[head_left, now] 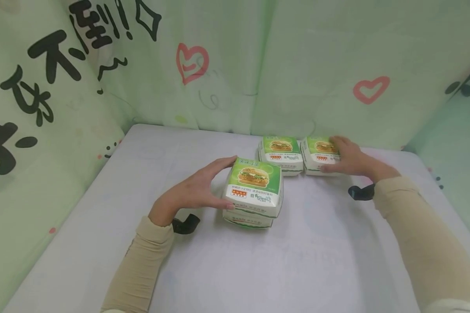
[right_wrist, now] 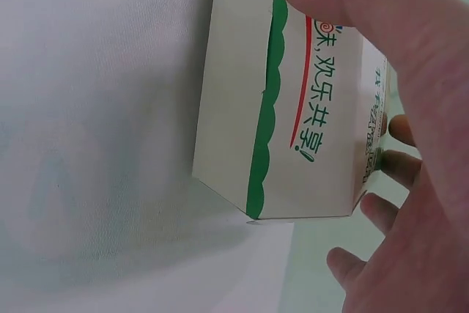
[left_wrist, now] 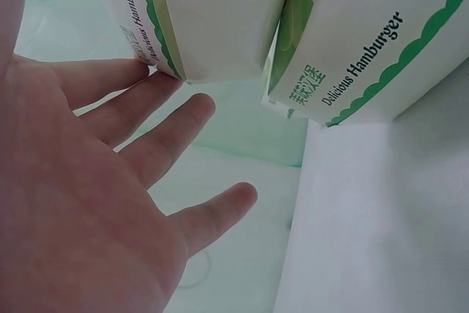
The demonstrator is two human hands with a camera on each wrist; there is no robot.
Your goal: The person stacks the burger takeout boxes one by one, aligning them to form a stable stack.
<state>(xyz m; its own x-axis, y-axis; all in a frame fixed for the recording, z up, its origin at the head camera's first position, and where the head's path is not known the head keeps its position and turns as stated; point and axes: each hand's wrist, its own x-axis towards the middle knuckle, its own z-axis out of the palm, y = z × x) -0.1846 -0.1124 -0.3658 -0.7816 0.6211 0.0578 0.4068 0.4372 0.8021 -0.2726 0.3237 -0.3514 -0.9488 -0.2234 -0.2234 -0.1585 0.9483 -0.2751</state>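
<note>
Near the middle of the table, my left hand (head_left: pixel 193 189) holds a green-and-white hamburger box (head_left: pixel 254 184) by its left side, thumb at the front and fingers at the far edge. This box sits tilted over a second hamburger box (head_left: pixel 248 220); a gap shows between the upper box (left_wrist: pixel 212 20) and the lower one (left_wrist: pixel 366 56) in the left wrist view. Toward the back, my right hand (head_left: pixel 350 158) grips another hamburger box (head_left: pixel 320 150) from its right. The right wrist view shows my thumb on that box's printed side (right_wrist: pixel 315 108), with the fingers around the far side.
A further hamburger box (head_left: pixel 280 150) stands at the back, directly left of the one under my right hand. The white table (head_left: pixel 297 265) ends against a pale green curtain (head_left: pixel 227 95) with hearts and black lettering. Dark wrist-camera mounts (head_left: pixel 186 224) project beside both wrists.
</note>
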